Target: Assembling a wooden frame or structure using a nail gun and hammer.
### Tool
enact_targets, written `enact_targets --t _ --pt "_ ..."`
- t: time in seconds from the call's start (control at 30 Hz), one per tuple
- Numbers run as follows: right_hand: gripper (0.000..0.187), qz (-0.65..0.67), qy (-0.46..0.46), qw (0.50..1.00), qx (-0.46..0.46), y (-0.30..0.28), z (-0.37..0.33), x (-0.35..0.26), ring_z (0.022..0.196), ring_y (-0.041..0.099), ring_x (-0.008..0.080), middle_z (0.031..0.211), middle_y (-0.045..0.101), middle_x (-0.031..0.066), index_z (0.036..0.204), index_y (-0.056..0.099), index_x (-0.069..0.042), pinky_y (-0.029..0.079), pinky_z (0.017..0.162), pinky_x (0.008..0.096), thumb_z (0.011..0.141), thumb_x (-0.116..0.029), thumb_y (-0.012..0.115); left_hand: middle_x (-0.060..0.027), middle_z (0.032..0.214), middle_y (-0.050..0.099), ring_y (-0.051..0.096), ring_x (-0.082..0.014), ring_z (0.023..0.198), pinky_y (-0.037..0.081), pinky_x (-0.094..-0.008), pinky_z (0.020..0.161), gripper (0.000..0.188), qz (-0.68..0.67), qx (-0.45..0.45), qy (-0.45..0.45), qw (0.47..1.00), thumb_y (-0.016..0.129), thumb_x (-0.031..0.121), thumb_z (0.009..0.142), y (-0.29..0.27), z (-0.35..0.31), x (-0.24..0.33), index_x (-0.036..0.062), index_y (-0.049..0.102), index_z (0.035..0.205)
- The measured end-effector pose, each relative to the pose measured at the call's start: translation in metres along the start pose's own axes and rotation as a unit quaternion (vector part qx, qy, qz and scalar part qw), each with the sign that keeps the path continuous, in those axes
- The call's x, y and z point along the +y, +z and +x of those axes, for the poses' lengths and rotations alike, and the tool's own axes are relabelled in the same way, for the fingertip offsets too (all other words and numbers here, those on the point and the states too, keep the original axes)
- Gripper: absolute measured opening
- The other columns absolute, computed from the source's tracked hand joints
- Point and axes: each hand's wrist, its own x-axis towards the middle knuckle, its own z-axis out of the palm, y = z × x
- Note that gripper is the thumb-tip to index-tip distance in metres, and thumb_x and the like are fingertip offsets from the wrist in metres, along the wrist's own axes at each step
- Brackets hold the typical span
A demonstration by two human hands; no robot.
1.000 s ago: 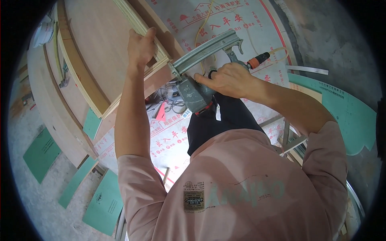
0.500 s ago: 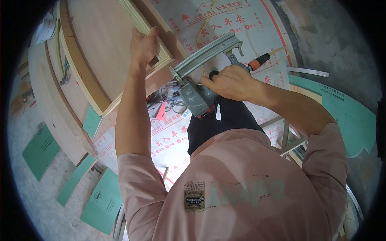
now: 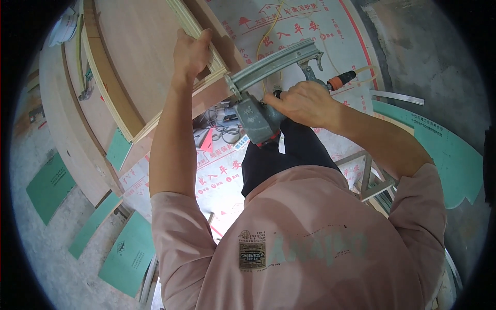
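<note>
My left hand [image 3: 192,54] is wrapped over a plywood strip [image 3: 187,19] that stands on edge along a large wooden panel [image 3: 139,51] with a curved rim. My right hand [image 3: 305,103] grips the handle of a grey air nail gun [image 3: 251,120]. Its long metal magazine [image 3: 276,64] slants up to the right. The nose of the gun is at the corner where the strip meets the panel's end piece; whether it touches the wood I cannot tell. An orange and black hose coupling [image 3: 342,80] sits at the handle's end.
Green boards [image 3: 126,253] lie on the concrete floor at left, another green sheet [image 3: 449,155] at right. Tangled cables and tools [image 3: 222,121] rest below the panel on printed floor film [image 3: 219,175]. A yellow air hose [image 3: 268,36] trails beyond; a metal stand [image 3: 377,188] is at my right.
The panel, both hands and the nail gun sit slightly farther right in the picture. Both grips look the same, and the gun's nose stays by the strip's corner.
</note>
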Motion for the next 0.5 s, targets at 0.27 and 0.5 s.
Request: enact_targets --t 0.27,0.5 --pt "0.047 -0.016 0.000 0.999 -0.040 -0.008 0.003 -0.011 0.063 0.073 0.0300 0.066 0.069 0.0083 0.137 0.055 -0.019 0.057 0.053 0.0431 0.092 -0.012 0.060 -0.0225 0.100 0.071 0.070 -0.0339 0.093 0.054 -0.0403 0.087 0.052 0.016 0.014 -0.007 1.000 0.067 0.038 0.094 0.001 -0.001 0.007 -0.0101 0.060 0.113" --pt "0.055 -0.013 0.016 0.998 -0.065 -0.017 0.012 -0.009 0.065 0.074 0.0317 0.068 0.069 0.0088 0.146 0.050 -0.022 0.057 0.056 0.0446 0.093 -0.012 0.059 -0.0345 0.121 0.065 0.064 -0.0491 0.116 0.049 -0.0479 0.102 0.066 0.048 -0.013 -0.001 0.999 0.064 0.044 0.090 -0.003 -0.003 0.007 -0.0115 0.057 0.124"
